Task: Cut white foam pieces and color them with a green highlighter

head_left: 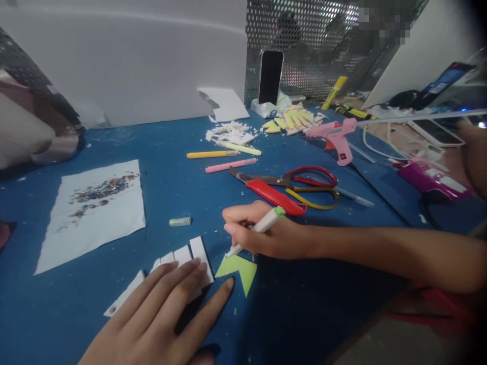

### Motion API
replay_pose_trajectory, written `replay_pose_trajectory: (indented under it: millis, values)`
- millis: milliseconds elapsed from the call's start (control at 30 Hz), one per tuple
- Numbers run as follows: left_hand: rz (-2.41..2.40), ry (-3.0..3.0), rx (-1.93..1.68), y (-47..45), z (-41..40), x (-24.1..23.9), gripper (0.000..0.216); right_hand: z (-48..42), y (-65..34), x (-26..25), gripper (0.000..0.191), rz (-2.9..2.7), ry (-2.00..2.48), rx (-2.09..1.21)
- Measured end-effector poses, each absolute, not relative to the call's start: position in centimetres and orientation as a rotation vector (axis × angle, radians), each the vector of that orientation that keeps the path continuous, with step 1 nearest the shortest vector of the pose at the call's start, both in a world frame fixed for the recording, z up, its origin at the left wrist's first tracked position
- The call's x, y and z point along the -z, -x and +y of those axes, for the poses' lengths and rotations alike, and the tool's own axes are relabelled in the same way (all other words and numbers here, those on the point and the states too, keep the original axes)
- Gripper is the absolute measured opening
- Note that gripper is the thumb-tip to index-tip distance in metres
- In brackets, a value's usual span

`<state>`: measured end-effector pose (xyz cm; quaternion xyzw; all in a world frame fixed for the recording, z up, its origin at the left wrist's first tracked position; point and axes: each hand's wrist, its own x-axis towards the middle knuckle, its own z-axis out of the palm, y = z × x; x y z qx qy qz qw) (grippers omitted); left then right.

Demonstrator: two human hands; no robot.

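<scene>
My right hand (262,230) is closed around a white marker with a green end (262,225), its tip touching a small light-green paper shape (239,268) on the blue table (171,187). My left hand (167,309) lies flat with fingers spread, pressing down a row of white foam pieces (186,253); its thumb tip rests at the green shape's left edge. A loose pale-green marker cap (180,221) lies just above the foam pieces.
Red-handled scissors (304,180), a red utility knife (274,195), a pink glue gun (337,139), yellow (211,154) and pink (230,165) markers lie beyond. A white sheet with glitter (95,208) sits left. A phone on a stand (270,78) and paper scraps (232,134) are at the back.
</scene>
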<state>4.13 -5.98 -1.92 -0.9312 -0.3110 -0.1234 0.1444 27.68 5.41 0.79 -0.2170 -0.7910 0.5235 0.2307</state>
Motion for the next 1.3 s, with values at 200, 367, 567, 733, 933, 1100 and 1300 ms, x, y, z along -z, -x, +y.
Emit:
replay_pose_trajectory:
  millis: [200, 367, 567, 733, 933, 1100, 1300]
  values:
    - [-0.95, 2.639, 0.344, -4.3, -6.3, 1.4, 0.065, 5.3, -27.7, -0.7, 0.032, -2.201, 0.598, -1.409]
    - [-0.949, 2.677, 0.347, -4.9, -6.2, 0.8, 0.07, 5.0, -27.7, -1.1, 0.032, -2.254, 0.655, -1.242]
    - [-0.966, 2.672, 0.296, -5.6, -6.0, 0.0, 0.054, 4.6, -28.0, -1.0, 0.029, -2.226, 0.734, -1.107]
    - [-1.027, 2.73, 0.369, -6.6, -5.9, -0.5, 0.039, 4.6, -28.3, -0.8, 0.029, -2.125, 0.719, -1.226]
    - [-0.962, 2.719, 0.37, -6.9, -5.7, -0.6, 0.033, 4.8, -28.4, -0.7, 0.033, -2.198, 0.673, -1.219]
    - [-0.976, 2.668, 0.312, -6.7, -5.7, -0.8, 0.039, 4.7, -28.4, -0.8, 0.032, -2.19, 0.678, -1.253]
    - [-1.052, 2.663, 0.354, -7.1, -5.5, -1.3, 0.039, 4.6, -28.5, -0.9, 0.034, -2.17, 0.684, -1.221]
